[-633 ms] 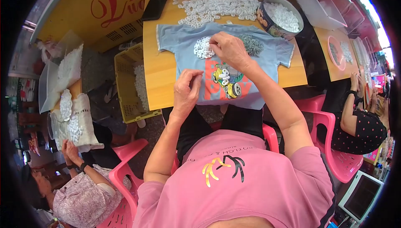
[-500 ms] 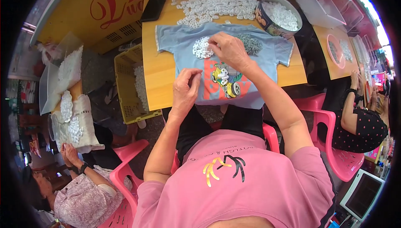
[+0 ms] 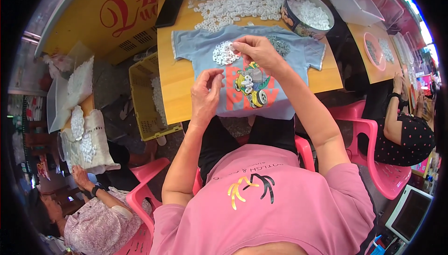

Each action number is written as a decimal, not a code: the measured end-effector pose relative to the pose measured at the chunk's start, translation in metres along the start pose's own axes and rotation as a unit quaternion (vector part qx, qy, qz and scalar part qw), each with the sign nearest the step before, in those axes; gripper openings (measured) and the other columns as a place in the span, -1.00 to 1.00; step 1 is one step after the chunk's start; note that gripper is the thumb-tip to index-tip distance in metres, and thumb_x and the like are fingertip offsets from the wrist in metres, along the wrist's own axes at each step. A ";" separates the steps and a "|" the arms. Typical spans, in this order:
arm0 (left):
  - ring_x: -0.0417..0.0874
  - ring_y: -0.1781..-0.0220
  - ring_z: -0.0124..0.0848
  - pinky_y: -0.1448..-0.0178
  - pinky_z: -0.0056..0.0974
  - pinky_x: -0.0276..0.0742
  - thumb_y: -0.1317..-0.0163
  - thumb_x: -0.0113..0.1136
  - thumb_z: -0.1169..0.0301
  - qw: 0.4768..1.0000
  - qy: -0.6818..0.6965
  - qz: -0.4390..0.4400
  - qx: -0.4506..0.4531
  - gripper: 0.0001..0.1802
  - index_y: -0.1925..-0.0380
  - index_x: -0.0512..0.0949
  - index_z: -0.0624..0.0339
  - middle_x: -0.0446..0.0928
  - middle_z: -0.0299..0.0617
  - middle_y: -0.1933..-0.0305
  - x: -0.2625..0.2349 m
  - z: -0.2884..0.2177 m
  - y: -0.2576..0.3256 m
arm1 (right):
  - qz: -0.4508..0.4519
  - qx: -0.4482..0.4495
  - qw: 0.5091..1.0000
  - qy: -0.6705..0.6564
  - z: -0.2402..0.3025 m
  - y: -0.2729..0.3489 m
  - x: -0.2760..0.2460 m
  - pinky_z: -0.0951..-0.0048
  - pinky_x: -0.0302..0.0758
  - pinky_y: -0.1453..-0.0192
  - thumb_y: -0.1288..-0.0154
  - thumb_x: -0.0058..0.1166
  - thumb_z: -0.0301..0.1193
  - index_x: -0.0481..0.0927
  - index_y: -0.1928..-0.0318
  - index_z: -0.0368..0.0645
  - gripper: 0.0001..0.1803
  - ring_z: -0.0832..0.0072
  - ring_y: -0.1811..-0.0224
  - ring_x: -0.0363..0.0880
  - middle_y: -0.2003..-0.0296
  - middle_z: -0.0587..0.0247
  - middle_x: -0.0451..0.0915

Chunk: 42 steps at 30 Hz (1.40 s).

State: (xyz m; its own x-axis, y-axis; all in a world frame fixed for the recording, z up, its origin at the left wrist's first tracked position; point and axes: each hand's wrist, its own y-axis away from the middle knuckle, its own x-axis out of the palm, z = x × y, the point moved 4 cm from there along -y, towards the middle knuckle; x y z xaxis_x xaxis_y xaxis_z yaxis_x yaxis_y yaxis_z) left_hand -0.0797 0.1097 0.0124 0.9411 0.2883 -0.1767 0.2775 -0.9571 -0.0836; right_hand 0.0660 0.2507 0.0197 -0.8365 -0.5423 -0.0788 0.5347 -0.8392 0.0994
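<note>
A light blue T-shirt [image 3: 298,84] with a printed toy-car picture lies spread on the wooden table. On its upper part sit a heap of small white plastic pieces with holes [image 3: 224,53] and a grey-green heap of tiny parts [image 3: 281,46]. My right hand [image 3: 258,55] is closed in a pinch at the right edge of the white heap; what its fingertips hold is too small to make out. Left of the print, my left hand [image 3: 206,94] hovers with fingers curled toward the thumb, their contents hidden. A few white pieces [image 3: 248,81] rest on the print.
Loose white pieces [image 3: 242,10] cover the table's far side, beside a round tin [image 3: 308,14] full of them and a dark phone [image 3: 169,10]. A yellow crate [image 3: 145,98] stands left of the table. People sit at tables on both sides.
The view has shifted slightly. My right hand stays by the white heap, and my left hand remains curled near the print. The seated person's hands at left have moved a little.
</note>
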 end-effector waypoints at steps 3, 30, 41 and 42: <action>0.60 0.29 -0.53 0.18 -0.43 0.54 -0.37 0.09 0.50 0.995 0.093 -0.014 -0.013 -0.84 0.13 0.56 0.34 0.60 -0.22 0.25 0.010 -0.011 -0.010 | 0.034 0.042 0.983 -0.173 0.007 0.019 0.005 0.68 0.37 0.43 -0.34 0.20 -0.32 0.66 0.19 -0.23 -0.79 0.78 0.50 0.41 0.41 0.42 0.60; 0.57 0.28 -0.46 0.16 -0.38 0.53 -0.36 0.16 0.45 0.878 0.447 0.106 -0.134 -0.84 0.11 0.52 0.24 0.60 -0.19 0.22 0.036 -0.016 -0.016 | 0.049 0.054 0.960 -0.271 0.019 0.065 0.008 0.67 0.45 0.48 -0.34 0.20 -0.34 0.62 0.18 -0.26 -0.78 0.73 0.49 0.49 0.42 0.40 0.57; 0.58 0.30 -0.48 0.16 -0.40 0.52 -0.34 0.21 0.41 0.921 0.366 0.083 -0.104 -0.81 0.13 0.52 0.26 0.59 -0.21 0.29 0.033 -0.012 -0.014 | -0.007 -0.044 0.997 -0.063 0.025 0.073 0.012 0.65 0.45 0.42 -0.38 0.15 -0.37 0.58 0.16 -0.31 -0.79 0.75 0.44 0.49 0.38 0.38 0.58; 0.58 0.30 -0.48 0.16 -0.40 0.52 -0.34 0.21 0.41 0.921 0.367 0.083 -0.104 -0.81 0.13 0.52 0.26 0.59 -0.21 0.29 0.033 -0.012 -0.014 | -0.007 -0.044 0.997 -0.062 0.020 0.073 0.014 0.65 0.45 0.42 -0.38 0.15 -0.37 0.58 0.16 -0.31 -0.79 0.75 0.44 0.49 0.38 0.38 0.58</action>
State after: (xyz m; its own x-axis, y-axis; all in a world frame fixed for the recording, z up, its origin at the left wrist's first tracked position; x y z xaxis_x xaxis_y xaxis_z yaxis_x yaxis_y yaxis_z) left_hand -0.0503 0.1319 0.0190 0.8298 0.1120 0.5466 0.0768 -0.9932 0.0869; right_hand 0.0911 0.1827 0.0457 -0.8496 -0.5256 0.0445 0.5265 -0.8501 0.0117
